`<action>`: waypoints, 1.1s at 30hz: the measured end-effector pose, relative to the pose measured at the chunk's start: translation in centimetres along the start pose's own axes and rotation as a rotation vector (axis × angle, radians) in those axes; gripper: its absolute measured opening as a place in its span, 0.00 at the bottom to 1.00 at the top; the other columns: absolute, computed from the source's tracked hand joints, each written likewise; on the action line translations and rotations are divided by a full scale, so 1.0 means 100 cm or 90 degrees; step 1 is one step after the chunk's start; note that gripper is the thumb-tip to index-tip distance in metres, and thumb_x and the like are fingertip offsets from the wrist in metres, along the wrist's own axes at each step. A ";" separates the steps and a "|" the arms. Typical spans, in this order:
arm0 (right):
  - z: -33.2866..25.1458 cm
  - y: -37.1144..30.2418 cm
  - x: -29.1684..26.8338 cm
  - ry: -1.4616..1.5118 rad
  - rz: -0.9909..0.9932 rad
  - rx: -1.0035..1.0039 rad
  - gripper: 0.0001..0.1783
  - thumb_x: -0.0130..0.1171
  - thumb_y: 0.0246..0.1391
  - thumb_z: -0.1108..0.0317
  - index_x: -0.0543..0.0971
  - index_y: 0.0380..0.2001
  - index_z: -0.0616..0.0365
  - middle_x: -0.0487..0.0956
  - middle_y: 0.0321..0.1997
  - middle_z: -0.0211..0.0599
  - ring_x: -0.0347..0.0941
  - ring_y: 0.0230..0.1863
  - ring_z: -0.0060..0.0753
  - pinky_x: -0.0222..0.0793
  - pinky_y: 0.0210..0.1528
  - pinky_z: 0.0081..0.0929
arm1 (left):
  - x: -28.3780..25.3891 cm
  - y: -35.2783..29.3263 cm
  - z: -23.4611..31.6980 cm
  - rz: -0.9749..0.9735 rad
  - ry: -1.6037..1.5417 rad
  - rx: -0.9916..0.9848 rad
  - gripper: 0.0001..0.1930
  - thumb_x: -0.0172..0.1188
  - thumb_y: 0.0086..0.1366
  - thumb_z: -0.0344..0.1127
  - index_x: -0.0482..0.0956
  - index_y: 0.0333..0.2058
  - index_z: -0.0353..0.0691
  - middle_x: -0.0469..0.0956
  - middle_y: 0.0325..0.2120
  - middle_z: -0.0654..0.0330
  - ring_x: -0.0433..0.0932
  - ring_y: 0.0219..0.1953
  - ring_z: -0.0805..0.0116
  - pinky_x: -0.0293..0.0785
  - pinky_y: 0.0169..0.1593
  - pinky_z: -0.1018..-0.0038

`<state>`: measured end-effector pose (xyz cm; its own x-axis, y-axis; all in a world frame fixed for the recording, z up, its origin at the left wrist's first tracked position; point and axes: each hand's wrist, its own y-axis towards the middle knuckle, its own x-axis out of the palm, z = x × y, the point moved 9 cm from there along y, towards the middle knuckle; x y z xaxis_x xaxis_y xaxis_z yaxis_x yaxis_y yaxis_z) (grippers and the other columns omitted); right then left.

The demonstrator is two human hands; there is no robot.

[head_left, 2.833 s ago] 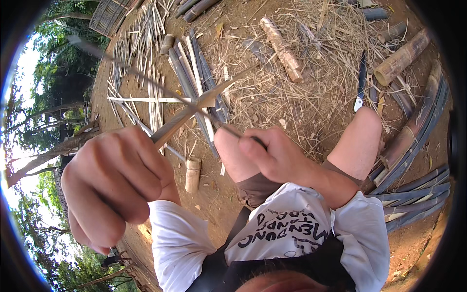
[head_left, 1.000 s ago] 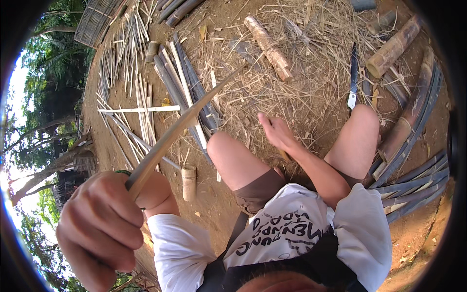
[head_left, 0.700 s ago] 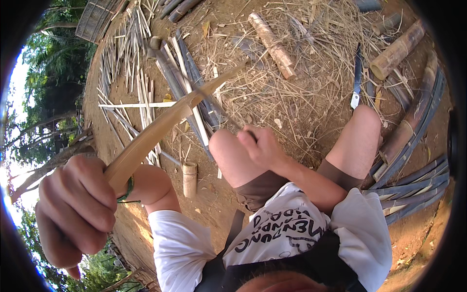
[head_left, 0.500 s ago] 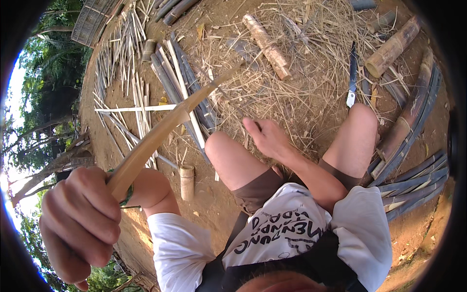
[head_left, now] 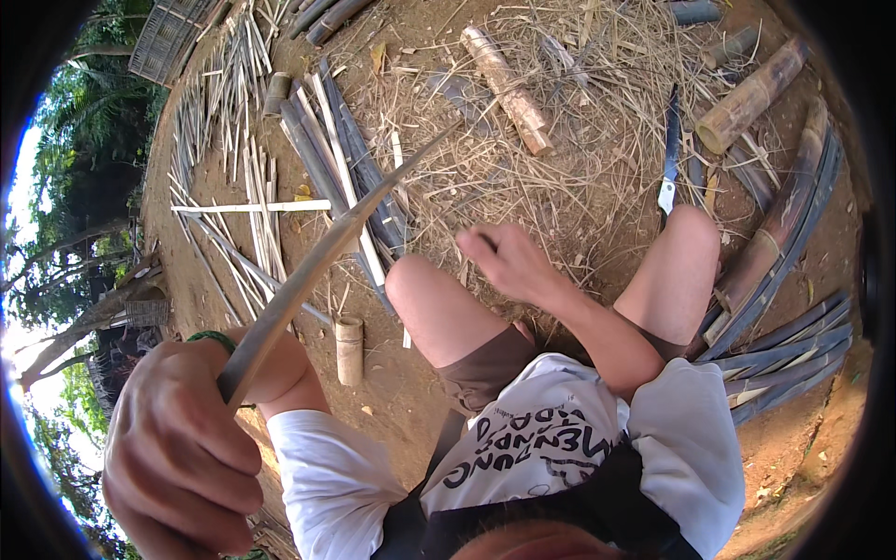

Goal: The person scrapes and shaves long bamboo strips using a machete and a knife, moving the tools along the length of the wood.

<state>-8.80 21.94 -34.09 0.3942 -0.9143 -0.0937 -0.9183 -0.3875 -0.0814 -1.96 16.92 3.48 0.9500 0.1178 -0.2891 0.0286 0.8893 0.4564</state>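
My left hand [head_left: 187, 448], at the lower left, is closed round the near end of a long bamboo strip [head_left: 303, 271]. The strip slants up and away to the right, past my left knee, and tapers to a thin far tip. Between my knees, my right hand [head_left: 513, 266] makes a fist with the thumb toward the strip. A dark handle [head_left: 487, 242] shows at the top of this fist, that of a knife whose blade I cannot make out now. The fist is apart from the strip.
Bamboo shavings [head_left: 579, 177] cover the ground ahead. A saw [head_left: 669, 159] lies beyond my right knee. Bamboo poles [head_left: 751, 93] and dark split lengths [head_left: 793, 359] lie to the right. Pale strips [head_left: 261, 205] are scattered left, near a short bamboo tube [head_left: 349, 353].
The strip has turned in my left hand, its broad pale face giving way to a darker, narrower side. That hand shifted slightly right. The knife's thin blade line no longer shows.
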 end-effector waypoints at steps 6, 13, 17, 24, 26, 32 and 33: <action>0.062 0.019 -0.011 -0.013 0.012 0.156 0.34 0.44 0.67 0.42 0.73 0.17 0.59 0.64 0.13 0.29 0.59 0.16 0.29 0.56 0.24 0.37 | 0.011 0.010 -0.001 -0.242 -0.038 -0.017 0.10 0.59 0.65 0.36 0.73 0.22 0.51 0.77 0.21 0.71 0.73 0.19 0.81 0.56 0.23 0.86; -0.013 -0.016 0.008 0.025 -0.051 -0.055 0.29 0.47 0.67 0.46 0.74 0.22 0.61 0.67 0.13 0.29 0.61 0.16 0.30 0.58 0.23 0.36 | -0.005 0.003 -0.002 0.043 0.139 -0.032 0.10 0.53 0.59 0.29 0.69 0.20 0.52 0.61 0.15 0.71 0.62 0.21 0.76 0.62 0.34 0.76; 0.046 0.017 0.000 0.082 0.024 0.006 0.28 0.50 0.64 0.47 0.74 0.22 0.62 0.64 0.11 0.38 0.61 0.15 0.32 0.59 0.23 0.36 | -0.012 0.007 0.005 0.007 0.113 -0.017 0.14 0.51 0.64 0.32 0.61 0.20 0.55 0.61 0.14 0.75 0.61 0.15 0.80 0.61 0.30 0.80; -0.046 -0.008 -0.002 -0.060 -0.008 -0.065 0.29 0.48 0.65 0.47 0.76 0.23 0.64 0.66 0.11 0.45 0.65 0.14 0.44 0.61 0.22 0.39 | -0.034 -0.035 0.031 0.002 -0.007 0.028 0.08 0.60 0.63 0.39 0.76 0.23 0.57 0.73 0.16 0.75 0.70 0.18 0.81 0.60 0.26 0.86; -0.025 -0.009 0.000 -0.031 0.013 -0.057 0.31 0.48 0.65 0.45 0.76 0.23 0.64 0.68 0.11 0.45 0.66 0.15 0.43 0.62 0.24 0.40 | -0.034 -0.029 0.024 0.077 0.020 0.050 0.13 0.58 0.63 0.38 0.70 0.19 0.58 0.70 0.15 0.76 0.67 0.16 0.84 0.56 0.25 0.87; 0.107 0.026 -0.023 -0.129 0.001 0.238 0.33 0.47 0.64 0.39 0.81 0.28 0.61 0.73 0.13 0.40 0.72 0.18 0.39 0.66 0.27 0.42 | -0.020 -0.024 0.030 0.092 0.067 0.080 0.15 0.54 0.61 0.32 0.64 0.17 0.59 0.68 0.13 0.77 0.64 0.13 0.85 0.52 0.21 0.87; 0.077 0.017 -0.018 -0.113 -0.005 0.205 0.34 0.46 0.64 0.38 0.80 0.28 0.61 0.72 0.13 0.40 0.71 0.18 0.39 0.66 0.27 0.42 | -0.019 -0.023 0.024 0.089 0.049 0.074 0.16 0.54 0.61 0.31 0.64 0.17 0.59 0.67 0.12 0.77 0.64 0.13 0.85 0.52 0.21 0.87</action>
<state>-10.72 23.82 -41.69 0.4277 -0.8657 -0.2599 -0.8669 -0.3115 -0.3891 -3.10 13.57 5.02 0.9209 0.2744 -0.2769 -0.0630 0.8056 0.5891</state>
